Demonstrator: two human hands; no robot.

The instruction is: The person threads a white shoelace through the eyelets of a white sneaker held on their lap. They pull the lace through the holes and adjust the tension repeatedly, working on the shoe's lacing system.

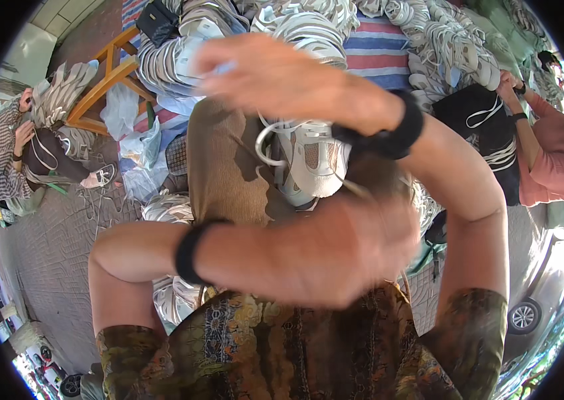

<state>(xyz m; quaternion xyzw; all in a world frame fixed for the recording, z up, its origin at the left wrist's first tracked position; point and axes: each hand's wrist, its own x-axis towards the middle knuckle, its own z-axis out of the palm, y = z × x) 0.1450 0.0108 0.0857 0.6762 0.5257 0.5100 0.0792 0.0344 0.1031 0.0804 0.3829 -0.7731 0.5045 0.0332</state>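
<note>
My forearms cross in front of me, each with a black band at the wrist. Reaching across to the right, my left hand is smeared by motion near my body, its fingers unreadable. Farther off, my right hand is stretched toward the left over the stacked shoe pieces, also blurred. Between the two hands, at my knees, lies a white and beige shoe upper, toe toward me. A white lace loops from its left side. Whether either hand holds a lace cannot be made out.
Bundles of white shoe uppers lie ahead on a striped sheet. A wooden stool and plastic bags are at left. One person sits left, another right, both handling shoe uppers. A car wheel shows lower right.
</note>
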